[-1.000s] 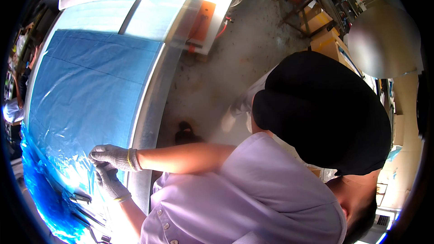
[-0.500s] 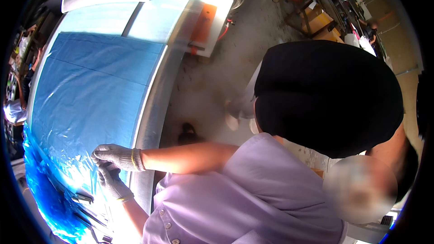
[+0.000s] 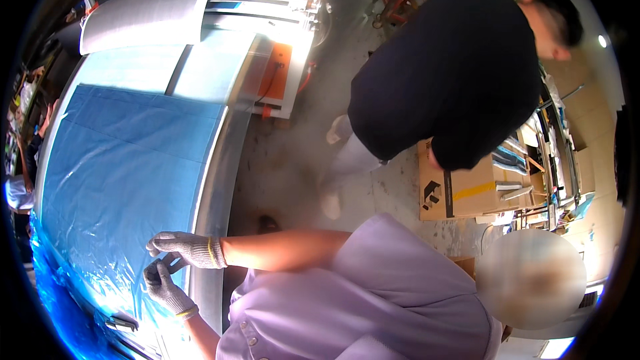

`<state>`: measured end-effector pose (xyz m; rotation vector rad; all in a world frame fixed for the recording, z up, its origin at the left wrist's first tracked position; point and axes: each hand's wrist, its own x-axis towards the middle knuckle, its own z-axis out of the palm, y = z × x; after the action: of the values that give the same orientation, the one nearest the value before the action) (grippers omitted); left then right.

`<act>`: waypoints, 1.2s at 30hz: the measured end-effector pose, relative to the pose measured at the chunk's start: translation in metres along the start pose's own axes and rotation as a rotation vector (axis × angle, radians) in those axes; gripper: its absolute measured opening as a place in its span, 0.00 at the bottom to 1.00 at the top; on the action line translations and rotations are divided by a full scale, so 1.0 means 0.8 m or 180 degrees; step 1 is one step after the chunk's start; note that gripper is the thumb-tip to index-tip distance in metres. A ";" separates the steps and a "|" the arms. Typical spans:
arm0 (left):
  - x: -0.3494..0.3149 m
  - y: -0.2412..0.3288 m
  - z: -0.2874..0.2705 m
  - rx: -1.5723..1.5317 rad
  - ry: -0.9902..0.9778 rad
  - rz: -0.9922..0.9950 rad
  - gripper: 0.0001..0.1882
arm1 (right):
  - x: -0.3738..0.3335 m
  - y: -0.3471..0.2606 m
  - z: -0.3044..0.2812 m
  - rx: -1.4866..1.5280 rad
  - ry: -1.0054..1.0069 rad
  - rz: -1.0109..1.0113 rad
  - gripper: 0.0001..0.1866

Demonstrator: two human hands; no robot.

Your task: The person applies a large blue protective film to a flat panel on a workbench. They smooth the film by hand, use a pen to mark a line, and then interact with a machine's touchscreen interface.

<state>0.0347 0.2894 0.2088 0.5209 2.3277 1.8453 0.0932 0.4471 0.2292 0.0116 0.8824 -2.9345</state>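
Both my hands wear grey knit gloves and are close together over the blue plastic film (image 3: pixel 133 153) on the long table. My right hand (image 3: pixel 188 249) has curled fingers above the film's near edge, the thumb and fingertips close to each other. Just below it, my left hand (image 3: pixel 168 289) is bent into a pinch, its fingertips almost touching the right hand's fingers. Creased, shiny film lies right beside the left fingertips. Whatever either hand pinches is too small or too glary to make out.
A pale curled sheet (image 3: pixel 143 17) and metal rails (image 3: pixel 260 1) lie at the table's far end, beside an orange panel (image 3: pixel 275 70). Bunched blue film (image 3: pixel 57 300) hangs at the left. To the right, a person in black (image 3: pixel 447 80) leans near a cardboard box (image 3: pixel 467 190).
My hands have moved slightly apart at the fingertips. The person in black has moved up and away from me, uncovering the cardboard box. The whole view has shifted a little.
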 end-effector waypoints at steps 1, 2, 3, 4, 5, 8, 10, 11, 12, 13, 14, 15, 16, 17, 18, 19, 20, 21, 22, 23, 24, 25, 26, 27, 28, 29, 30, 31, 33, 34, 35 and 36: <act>0.000 0.001 -0.001 -0.0108 -0.0083 0.0033 0.07 | -0.004 -0.002 0.000 -0.0013 0.0027 0.0031 0.21; -0.001 0.002 0.002 -0.0180 -0.0054 0.0057 0.06 | -0.008 -0.004 0.001 -0.0101 0.0052 -0.0022 0.21; -0.002 0.004 0.007 -0.0251 -0.0021 0.0078 0.06 | -0.010 -0.006 0.000 -0.0063 0.0047 -0.0044 0.21; -0.002 0.008 0.013 -0.0327 0.0016 0.0106 0.05 | -0.010 -0.005 -0.005 -0.0032 0.0035 -0.0067 0.21; -0.004 0.017 0.017 -0.0293 0.0041 0.0114 0.05 | -0.009 -0.004 -0.004 0.0022 0.0010 -0.0081 0.21; -0.010 0.049 0.030 -0.0328 0.0092 0.0100 0.04 | -0.013 -0.010 -0.005 -0.0033 0.0115 -0.0016 0.21; -0.011 0.037 0.024 -0.0272 -0.0204 -0.0265 0.04 | -0.026 -0.023 -0.017 -0.0612 0.0393 0.0151 0.21; -0.013 0.036 0.015 -0.0012 -0.0435 -0.0332 0.04 | -0.036 -0.027 -0.028 -0.1119 0.0606 0.0258 0.20; -0.022 0.011 0.001 0.0095 -0.0376 -0.0440 0.05 | -0.046 -0.023 -0.043 -0.1238 0.0920 0.0341 0.18; -0.027 -0.016 -0.010 0.0167 -0.0342 -0.0525 0.06 | -0.056 -0.025 -0.063 -0.1394 0.1254 0.0388 0.16; -0.039 -0.033 -0.028 0.0537 -0.0228 -0.0550 0.06 | -0.069 -0.025 -0.088 -0.1162 0.1436 0.0463 0.15; -0.055 -0.052 -0.047 0.0900 -0.0111 -0.0587 0.07 | -0.081 -0.027 -0.114 -0.0943 0.1619 0.0546 0.15; -0.078 -0.085 -0.070 0.1029 0.0249 -0.0557 0.08 | -0.090 -0.030 -0.136 -0.0801 0.1805 0.0602 0.15; -0.102 -0.106 -0.092 0.0848 0.0511 -0.0736 0.08 | -0.100 -0.031 -0.157 -0.0653 0.2023 0.0666 0.16; -0.126 -0.124 -0.113 0.0781 0.0845 -0.0969 0.09 | -0.108 -0.036 -0.179 -0.0640 0.2173 0.0673 0.17; -0.151 -0.144 -0.136 0.0710 0.1193 -0.1190 0.10 | -0.109 -0.042 -0.196 -0.0632 0.2308 0.0677 0.18; -0.176 -0.170 -0.161 0.0752 0.1717 -0.1383 0.12 | -0.104 -0.050 -0.207 -0.0689 0.2414 0.0652 0.21; -0.200 -0.195 -0.185 0.0781 0.2238 -0.1566 0.14 | -0.096 -0.060 -0.217 -0.0750 0.2524 0.0617 0.24; -0.216 -0.209 -0.201 0.0891 0.2675 -0.1634 0.15 | -0.086 -0.070 -0.229 -0.0516 0.2607 0.0532 0.28; -0.227 -0.221 -0.218 0.0991 0.3129 -0.1678 0.17 | -0.067 -0.079 -0.244 -0.0358 0.2678 0.0422 0.31; -0.239 -0.238 -0.241 0.1087 0.3483 -0.1990 0.20 | -0.045 -0.082 -0.247 -0.0290 0.2678 0.0314 0.30; -0.236 -0.237 -0.240 0.0644 0.3893 -0.2014 0.21 | -0.032 -0.088 -0.255 -0.0212 0.2740 0.0172 0.30; -0.235 -0.237 -0.252 0.0616 0.3850 -0.2393 0.22 | -0.015 -0.085 -0.272 0.0059 0.2706 0.0172 0.28; -0.232 -0.237 -0.264 0.0579 0.3789 -0.2770 0.23 | 0.003 -0.081 -0.287 0.0331 0.2677 0.0170 0.25; -0.226 -0.237 -0.265 -0.0035 0.3923 -0.2860 0.25 | 0.022 -0.081 -0.292 0.0590 0.2637 0.0173 0.23; -0.216 -0.238 -0.264 -0.0661 0.4021 -0.2923 0.27 | 0.032 -0.082 -0.298 0.0522 0.2709 0.0087 0.21; -0.205 -0.240 -0.263 -0.1296 0.4082 -0.2959 0.30 | 0.034 -0.079 -0.302 0.0456 0.2784 -0.0011 0.18; -0.190 -0.236 -0.255 -0.1455 0.4036 -0.3036 0.32 | 0.040 -0.073 -0.305 0.0383 0.2859 -0.0101 0.16; -0.141 -0.212 -0.219 -0.1812 0.3876 -0.3199 0.35 | 0.030 -0.089 -0.304 0.0865 0.2890 -0.0099 0.10; -0.132 -0.216 -0.215 -0.2067 0.3703 -0.3050 0.38 | 0.032 -0.093 -0.312 0.1039 0.2805 -0.0065 0.10; -0.188 -0.266 -0.283 -0.2234 0.3965 -0.2697 0.37 | 0.059 -0.071 -0.292 0.1247 0.2555 0.0240 0.10; -0.189 -0.284 -0.280 -0.2061 0.4011 -0.2561 0.36 | 0.065 -0.066 -0.294 0.0940 0.2604 0.0378 0.10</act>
<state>0.0640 -0.0121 0.0283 -1.7736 1.5319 2.4413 0.0335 0.6171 0.0603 1.2908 0.4428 -2.8839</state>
